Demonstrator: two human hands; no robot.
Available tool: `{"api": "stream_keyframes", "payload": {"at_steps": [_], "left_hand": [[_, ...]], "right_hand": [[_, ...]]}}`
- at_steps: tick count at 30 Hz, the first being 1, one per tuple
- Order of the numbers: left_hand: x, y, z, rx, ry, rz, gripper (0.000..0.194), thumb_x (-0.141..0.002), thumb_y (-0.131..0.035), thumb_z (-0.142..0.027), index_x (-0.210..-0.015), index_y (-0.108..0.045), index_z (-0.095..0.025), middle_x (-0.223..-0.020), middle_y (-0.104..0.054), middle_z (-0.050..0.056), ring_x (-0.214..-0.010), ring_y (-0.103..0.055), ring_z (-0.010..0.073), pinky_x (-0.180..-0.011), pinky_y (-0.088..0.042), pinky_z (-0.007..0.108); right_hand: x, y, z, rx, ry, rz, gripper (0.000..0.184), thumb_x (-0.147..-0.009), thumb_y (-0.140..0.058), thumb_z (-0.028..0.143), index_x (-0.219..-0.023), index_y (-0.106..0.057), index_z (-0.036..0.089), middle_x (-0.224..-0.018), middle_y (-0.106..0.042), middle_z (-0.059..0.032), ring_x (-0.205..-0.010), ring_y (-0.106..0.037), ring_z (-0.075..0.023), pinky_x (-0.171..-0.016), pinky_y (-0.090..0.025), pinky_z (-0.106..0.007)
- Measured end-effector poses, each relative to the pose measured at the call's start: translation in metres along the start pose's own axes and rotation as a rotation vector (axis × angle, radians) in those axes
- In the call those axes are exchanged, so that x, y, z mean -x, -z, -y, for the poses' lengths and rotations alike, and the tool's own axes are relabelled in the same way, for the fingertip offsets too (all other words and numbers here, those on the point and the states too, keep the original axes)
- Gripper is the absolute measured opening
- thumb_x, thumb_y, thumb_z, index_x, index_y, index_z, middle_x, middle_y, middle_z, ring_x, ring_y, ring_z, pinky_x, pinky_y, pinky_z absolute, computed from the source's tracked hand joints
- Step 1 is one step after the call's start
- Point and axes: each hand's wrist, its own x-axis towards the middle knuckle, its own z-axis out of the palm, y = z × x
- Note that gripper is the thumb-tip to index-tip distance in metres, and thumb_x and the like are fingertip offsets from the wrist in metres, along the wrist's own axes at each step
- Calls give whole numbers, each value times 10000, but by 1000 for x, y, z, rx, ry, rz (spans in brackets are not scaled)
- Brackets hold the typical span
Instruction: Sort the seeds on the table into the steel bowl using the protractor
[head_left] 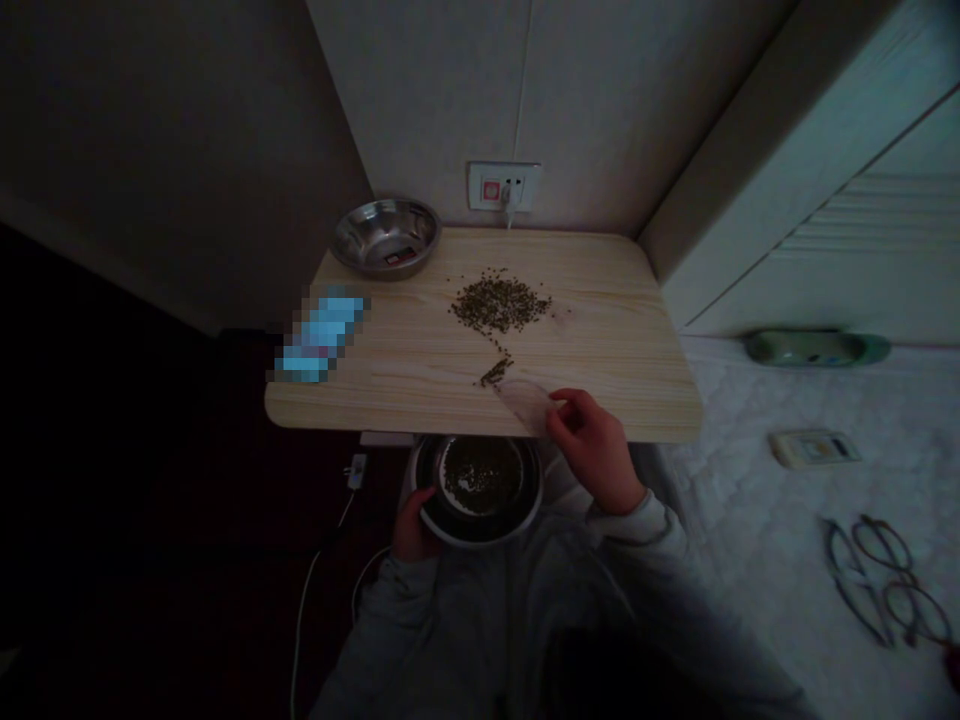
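My left hand (414,528) grips the rim of a metal bowl (480,528) under the table's front edge. Small dark beans or seeds (480,470) lie inside it. Above the tabletop, near that edge, my right hand (592,445) pinches a thin clear plastic piece (525,400); its exact kind is unclear. The plastic's far edge meets a short line of seeds (495,373). A larger seed pile (499,303) spreads over the middle of the wooden table (622,340).
A second metal bowl (386,238) stands at the table's back left, with a blurred-out phone (322,338) before it. Behind is a wall socket (504,187) with a plugged-in cable. Glasses (881,545), a small pale device (814,448) and a green object (816,348) lie on the bed at right.
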Motion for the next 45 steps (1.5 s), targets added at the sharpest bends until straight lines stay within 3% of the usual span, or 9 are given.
{"api": "stream_keyframes", "payload": {"at_steps": [3,13,22,34,40,45], "left_hand": [[2,-3,-1,-18,108,-2,192,-649,-480,-132,-528,-628,-121,-483,-628,69,-712,-607,234,-683,-465,325],[8,-9,-2,-16,100,-40,226,-666,-452,-129,-511,-616,-129,-497,-634,68,-805,-587,245,-736,-444,335],[6,-10,-1,-29,97,-39,211,-644,-477,-128,-472,-597,-145,-466,-619,56,-755,-600,238,-721,-450,321],[7,-6,-1,-25,57,-6,162,-616,-502,-124,-495,-606,-149,-496,-628,69,-831,-573,275,-721,-450,370],[4,-4,-1,-30,62,4,151,-606,-513,-114,-489,-602,-146,-463,-610,54,-803,-583,267,-712,-450,364],[6,-4,-1,-4,94,38,113,-597,-525,-125,-528,-614,-129,-515,-632,70,-804,-583,270,-711,-450,365]], "right_hand": [[0,7,-9,-13,-11,-16,212,-719,-457,287,-893,-510,178,-597,-530,12,-530,-485,-97,-522,-378,-220],[-8,27,-23,-88,-50,-117,239,-720,-464,312,-910,-507,174,-656,-535,-1,-563,-487,-95,-519,-388,-214],[-9,35,-31,-4,-9,31,232,-731,-444,301,-907,-520,170,-637,-547,-3,-564,-495,-101,-522,-385,-218],[-69,41,-44,150,42,-133,244,-700,-442,266,-886,-551,151,-623,-553,-15,-563,-493,-122,-542,-371,-250],[-72,29,-36,4,107,-12,253,-708,-436,275,-906,-532,149,-630,-535,-2,-576,-485,-107,-555,-376,-234],[-64,10,-20,8,140,58,248,-723,-419,266,-909,-531,145,-624,-535,-1,-556,-476,-99,-536,-362,-224]]}}
